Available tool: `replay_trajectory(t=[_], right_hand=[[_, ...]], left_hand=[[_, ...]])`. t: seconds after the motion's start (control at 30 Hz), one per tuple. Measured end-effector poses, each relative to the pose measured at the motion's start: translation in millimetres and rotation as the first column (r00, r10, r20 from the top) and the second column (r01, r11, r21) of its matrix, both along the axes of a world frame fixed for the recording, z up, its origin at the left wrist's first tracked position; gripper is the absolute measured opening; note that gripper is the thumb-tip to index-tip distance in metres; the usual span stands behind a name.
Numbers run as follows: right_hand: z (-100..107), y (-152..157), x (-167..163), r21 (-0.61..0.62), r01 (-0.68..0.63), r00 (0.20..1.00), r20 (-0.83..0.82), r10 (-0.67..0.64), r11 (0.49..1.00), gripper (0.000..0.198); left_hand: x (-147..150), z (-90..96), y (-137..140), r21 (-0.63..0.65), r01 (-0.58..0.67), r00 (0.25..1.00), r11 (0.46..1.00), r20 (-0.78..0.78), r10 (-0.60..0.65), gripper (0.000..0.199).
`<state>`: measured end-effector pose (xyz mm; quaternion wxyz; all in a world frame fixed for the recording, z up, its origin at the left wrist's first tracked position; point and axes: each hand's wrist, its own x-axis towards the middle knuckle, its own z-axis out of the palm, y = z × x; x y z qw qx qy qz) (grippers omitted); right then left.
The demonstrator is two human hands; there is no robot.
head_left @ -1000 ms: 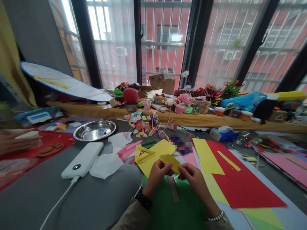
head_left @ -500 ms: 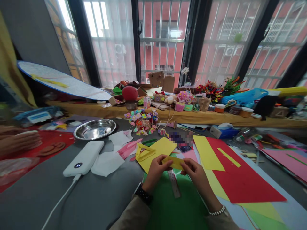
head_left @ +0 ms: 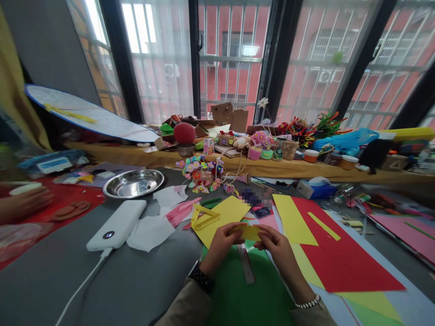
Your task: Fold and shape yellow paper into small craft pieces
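Observation:
A small piece of yellow paper (head_left: 250, 232) is stretched between my two hands, above a green mat. My left hand (head_left: 224, 242) pinches its left end, the fingers curled behind it. The right end is held between thumb and fingers of my right hand (head_left: 274, 242). Under the paper a ruler (head_left: 246, 265) lies on the green mat (head_left: 251, 299). Just beyond my left hand is a yellow sheet (head_left: 222, 217) with a folded yellow strip (head_left: 205, 218) on it. A phone (head_left: 261, 212) rests past the hands, partly blurred out.
Red paper (head_left: 353, 253) and a yellow sheet (head_left: 294, 219) lie to the right. On the left are a white power bank (head_left: 117, 225) with a cable, a steel plate (head_left: 112, 192) and white scraps (head_left: 149, 233). Another person's hand (head_left: 29, 201) holds a pale round thing at far left.
My hands still hold the yellow paper at nearly the same spot, its face tilted slightly differently. The other person's hand at far left has shifted left.

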<state>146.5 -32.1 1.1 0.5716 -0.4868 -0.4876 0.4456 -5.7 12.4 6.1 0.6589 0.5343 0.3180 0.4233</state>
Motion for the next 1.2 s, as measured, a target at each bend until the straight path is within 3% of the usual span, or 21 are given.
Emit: replay_trajectory(t=[0.3,0.6,0.87,1.2], right_hand=[[2.0,-2.4,-1.7,-0.022,-0.001,1.0,-0.01,0.001,1.0,0.03],[-0.4,-1.5,-3.1,-0.031,0.034,0.995,0.09,-0.031,0.999,0.037],[-0.5,-2.5,-2.5,-0.032,0.07,0.992,0.112,-0.066,0.997,0.03],[-3.0,0.1,-1.6,-0.119,0.044,0.998,-0.03,-0.048,0.992,0.033]], left_hand=[[2.6,-0.9,-0.4,0.037,-0.01,1.0,0.999,-0.029,0.011,0.02],[1.4,-2.2,-1.8,0.064,0.074,0.994,0.995,-0.087,-0.069,0.028],[-0.8,4.9,-5.5,-0.004,0.116,0.991,0.993,-0.071,-0.116,0.034],[1.6,-3.6,-1.2,-0.042,0.077,0.996,0.996,-0.05,-0.079,0.028]])
